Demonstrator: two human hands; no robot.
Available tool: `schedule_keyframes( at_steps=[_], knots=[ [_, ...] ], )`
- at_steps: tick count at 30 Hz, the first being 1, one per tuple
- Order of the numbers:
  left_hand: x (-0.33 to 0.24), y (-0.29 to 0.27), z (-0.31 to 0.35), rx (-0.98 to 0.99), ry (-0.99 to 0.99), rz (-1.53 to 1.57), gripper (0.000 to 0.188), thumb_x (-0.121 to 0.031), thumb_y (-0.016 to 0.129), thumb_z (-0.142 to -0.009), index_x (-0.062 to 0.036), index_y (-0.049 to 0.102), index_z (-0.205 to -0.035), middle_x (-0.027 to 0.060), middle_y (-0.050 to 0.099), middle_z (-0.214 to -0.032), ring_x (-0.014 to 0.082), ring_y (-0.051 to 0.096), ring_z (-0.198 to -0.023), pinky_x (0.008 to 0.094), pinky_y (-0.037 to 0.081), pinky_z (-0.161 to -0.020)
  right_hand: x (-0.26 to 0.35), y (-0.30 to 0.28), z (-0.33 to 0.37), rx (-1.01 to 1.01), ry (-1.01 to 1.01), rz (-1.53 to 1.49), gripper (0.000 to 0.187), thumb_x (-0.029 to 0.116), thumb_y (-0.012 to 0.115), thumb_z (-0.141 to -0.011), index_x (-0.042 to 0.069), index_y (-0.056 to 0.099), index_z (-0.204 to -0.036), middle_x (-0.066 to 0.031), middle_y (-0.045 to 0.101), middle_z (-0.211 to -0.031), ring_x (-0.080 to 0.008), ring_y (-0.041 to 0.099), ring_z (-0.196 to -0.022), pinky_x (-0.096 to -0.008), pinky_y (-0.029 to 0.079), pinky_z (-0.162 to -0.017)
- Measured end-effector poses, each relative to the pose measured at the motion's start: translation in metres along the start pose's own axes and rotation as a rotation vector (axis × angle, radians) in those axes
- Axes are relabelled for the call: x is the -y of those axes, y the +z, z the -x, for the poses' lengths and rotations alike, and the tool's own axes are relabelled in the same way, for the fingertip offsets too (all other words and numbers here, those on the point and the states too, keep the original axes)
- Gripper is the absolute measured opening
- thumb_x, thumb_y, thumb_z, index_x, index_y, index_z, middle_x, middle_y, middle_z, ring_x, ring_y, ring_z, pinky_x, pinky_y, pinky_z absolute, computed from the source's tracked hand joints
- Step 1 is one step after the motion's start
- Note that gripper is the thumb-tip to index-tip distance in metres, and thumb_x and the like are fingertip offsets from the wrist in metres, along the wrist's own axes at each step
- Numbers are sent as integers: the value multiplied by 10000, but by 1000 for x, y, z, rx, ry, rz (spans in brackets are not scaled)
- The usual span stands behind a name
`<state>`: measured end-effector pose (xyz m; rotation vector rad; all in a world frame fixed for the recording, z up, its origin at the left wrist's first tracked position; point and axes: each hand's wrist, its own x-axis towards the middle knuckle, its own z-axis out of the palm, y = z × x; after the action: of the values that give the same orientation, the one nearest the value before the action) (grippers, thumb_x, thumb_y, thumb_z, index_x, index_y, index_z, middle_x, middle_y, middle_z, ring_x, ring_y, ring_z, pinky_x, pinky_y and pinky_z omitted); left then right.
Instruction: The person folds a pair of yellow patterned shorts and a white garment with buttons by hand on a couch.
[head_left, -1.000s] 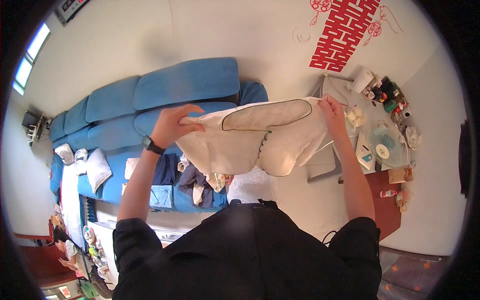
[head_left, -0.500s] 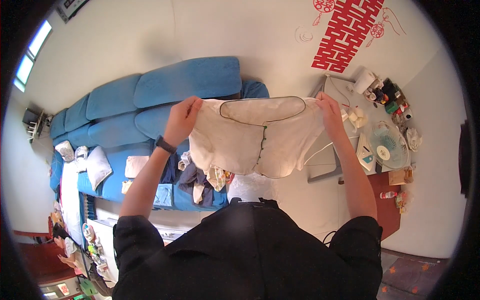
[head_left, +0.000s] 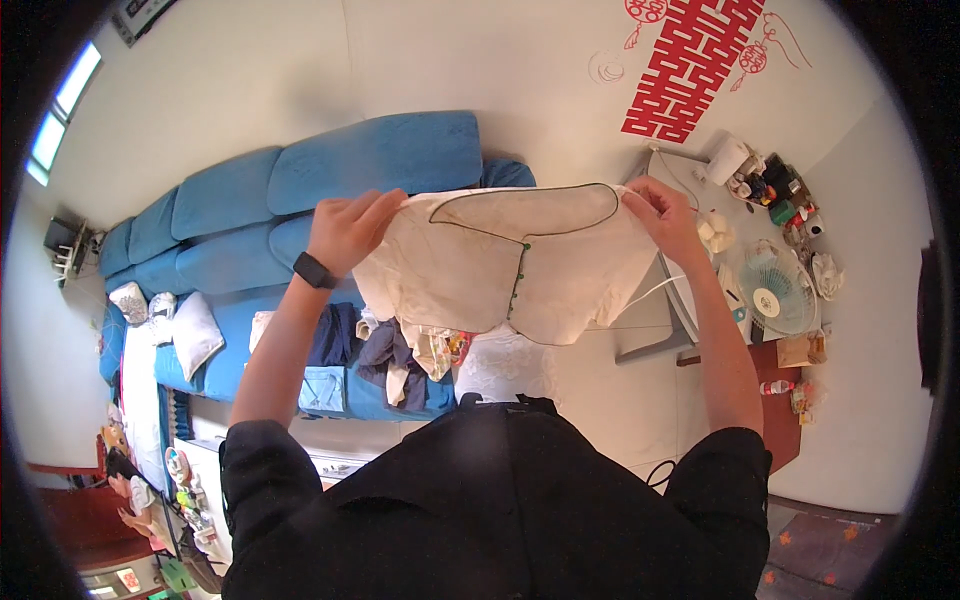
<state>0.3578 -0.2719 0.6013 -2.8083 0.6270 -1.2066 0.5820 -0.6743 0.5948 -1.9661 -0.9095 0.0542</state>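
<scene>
A white blouse [head_left: 450,270] hangs spread between my hands, with dark piping along its neckline and a row of small green buttons down the front. My left hand [head_left: 350,230], a dark watch on its wrist, pinches one shoulder of the garment. The opposite shoulder is gripped by my right hand [head_left: 662,212], thumb and fingers closed on the cloth. Behind and below the blouse, a pile of dark and patterned clothes [head_left: 392,350] lies on the blue sofa [head_left: 375,160], partly hidden by the cloth.
A white lace-covered stool or cushion [head_left: 505,368] stands below the blouse. At right, a table carries a fan [head_left: 768,300] and assorted items. Light cushions [head_left: 196,335] rest on the sofa. Another person [head_left: 140,505] is at the lower left, beside a white table [head_left: 215,465] with small things.
My hands have moved slightly apart and the blouse is stretched wider, its lower edge a little higher. My left hand has shifted left and turned, its knuckles now facing up.
</scene>
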Motion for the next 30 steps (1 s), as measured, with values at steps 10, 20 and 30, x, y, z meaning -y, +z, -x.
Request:
schedule_keyframes(
  at_steps=[10,20,30],
  knots=[
    [-20,37,1,48,-835,385,143,-156,607,-978,-35,650,-916,163,609,-713,332,613,-635,376,487,-576,-5,36,3,-176,-288,370,135,207,626,-979,95,653,-1051,-188,652,-813,-356,642,-692,-390,502,-600],
    [4,-3,-6,168,-213,76,73,-104,700,-881,-82,664,-941,57,704,-905,239,683,-731,349,535,-566,-17,-5,2,-27,-369,430,207,141,730,-871,72,676,-1059,-143,693,-876,-309,634,-651,-364,508,-610],
    [-11,0,12,129,-157,-36,96,-179,714,-879,-139,661,-948,26,606,-813,249,616,-596,346,507,-512,-25,38,25,-427,-97,287,115,87,572,-989,70,651,-1071,-127,565,-664,-219,518,-550,-307,431,-557]
  ],
)
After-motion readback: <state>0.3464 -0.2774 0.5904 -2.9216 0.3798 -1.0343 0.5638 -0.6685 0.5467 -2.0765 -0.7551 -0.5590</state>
